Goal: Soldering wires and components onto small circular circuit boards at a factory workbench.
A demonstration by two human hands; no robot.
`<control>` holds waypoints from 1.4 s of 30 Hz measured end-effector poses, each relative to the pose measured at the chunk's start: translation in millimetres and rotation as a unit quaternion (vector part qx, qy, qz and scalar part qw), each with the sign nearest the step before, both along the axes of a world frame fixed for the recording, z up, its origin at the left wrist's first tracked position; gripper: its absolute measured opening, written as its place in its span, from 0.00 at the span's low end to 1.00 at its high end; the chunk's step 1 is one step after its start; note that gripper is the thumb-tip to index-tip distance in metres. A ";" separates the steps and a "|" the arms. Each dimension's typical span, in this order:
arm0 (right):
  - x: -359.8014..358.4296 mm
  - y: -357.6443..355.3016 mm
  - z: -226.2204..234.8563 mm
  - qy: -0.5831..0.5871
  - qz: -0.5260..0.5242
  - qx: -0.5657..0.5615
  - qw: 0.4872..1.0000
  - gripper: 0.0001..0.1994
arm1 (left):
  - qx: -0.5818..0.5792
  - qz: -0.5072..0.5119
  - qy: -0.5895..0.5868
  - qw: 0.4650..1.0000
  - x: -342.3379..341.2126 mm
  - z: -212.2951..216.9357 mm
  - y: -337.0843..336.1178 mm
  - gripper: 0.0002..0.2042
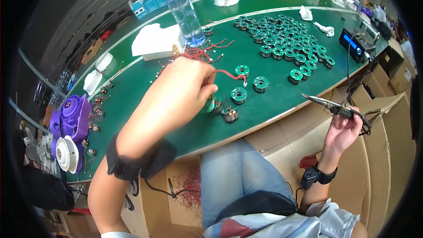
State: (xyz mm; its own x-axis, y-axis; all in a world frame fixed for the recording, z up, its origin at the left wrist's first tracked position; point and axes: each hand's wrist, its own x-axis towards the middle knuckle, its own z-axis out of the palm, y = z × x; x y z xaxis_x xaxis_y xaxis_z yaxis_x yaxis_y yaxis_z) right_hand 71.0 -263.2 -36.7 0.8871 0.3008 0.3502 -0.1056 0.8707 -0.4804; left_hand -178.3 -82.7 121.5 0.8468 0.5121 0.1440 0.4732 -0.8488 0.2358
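Note:
My left hand (pixel 187 81) is closed above the green mat, its fingers partly hidden from view. A red wire (pixel 227 74) with a pale connector runs out of it to the right. Just under the fingers shows a green-topped round part (pixel 208 105), partly covered. Beside it sits a copper-wound motor coil (pixel 230 114) with wires standing up. To the right are round coils with green circuit boards (pixel 239 95). In my right hand (pixel 343 128), beyond the table's front edge, is a soldering iron (pixel 328 103), its tip pointing left toward the table.
Many green-topped coils (pixel 291 39) cover the far right. A soldering station (pixel 354 46) stands at the right edge. Behind my left hand are loose red wires (pixel 198 53), a water bottle (pixel 187 17) and a tissue pack (pixel 158 42). Purple housings (pixel 72 114) lie left; a cardboard box (pixel 379 150) stands right.

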 end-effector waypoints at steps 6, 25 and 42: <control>8.2 -3.8 -1.4 -0.012 0.012 0.006 1.000 0.08 | -0.004 -0.060 -0.035 0.998 60.8 -23.6 37.2 0.06; 13.3 -10.9 3.4 0.010 -0.016 0.015 1.000 0.09 | 0.043 -0.124 -0.169 0.977 122.0 -28.0 68.6 0.05; 12.0 -20.3 6.6 0.009 -0.007 0.034 0.999 0.09 | -0.012 -0.193 -0.048 0.980 106.2 -9.8 21.2 0.05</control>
